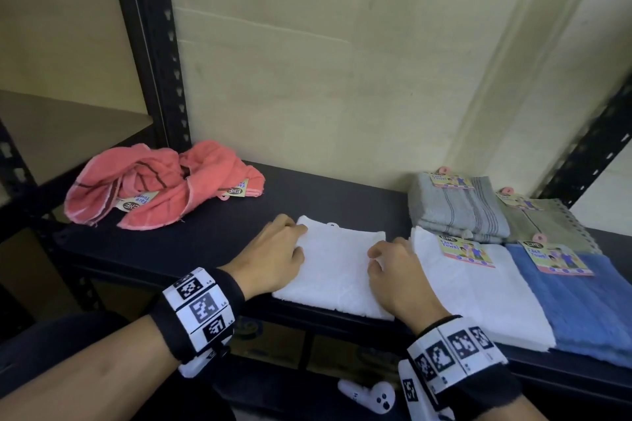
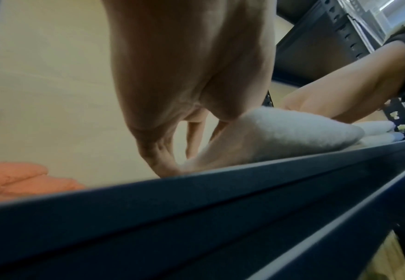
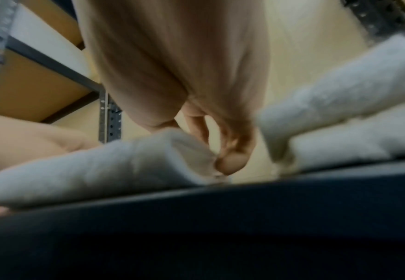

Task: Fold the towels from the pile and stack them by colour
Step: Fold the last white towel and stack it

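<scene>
A folded white towel (image 1: 337,270) lies near the front of the dark shelf (image 1: 325,195). My left hand (image 1: 277,253) grips its left edge with curled fingers; in the left wrist view the thumb (image 2: 165,166) pinches the raised towel (image 2: 280,132) edge. My right hand (image 1: 393,270) grips the towel's right edge, and its fingertips (image 3: 230,163) pinch the cloth (image 3: 100,166) in the right wrist view. A crumpled pile of pink towels (image 1: 154,188) lies at the back left. To the right sit folded stacks: white (image 1: 478,294), blue (image 1: 581,304), grey (image 1: 458,208) and green (image 1: 547,225).
Black slotted uprights (image 1: 154,44) stand at the shelf's back left and far right. A pale wall runs close behind the shelf. Bare dark shelf lies between the pink pile and the white towel. A small white toy (image 1: 372,396) lies on the floor below.
</scene>
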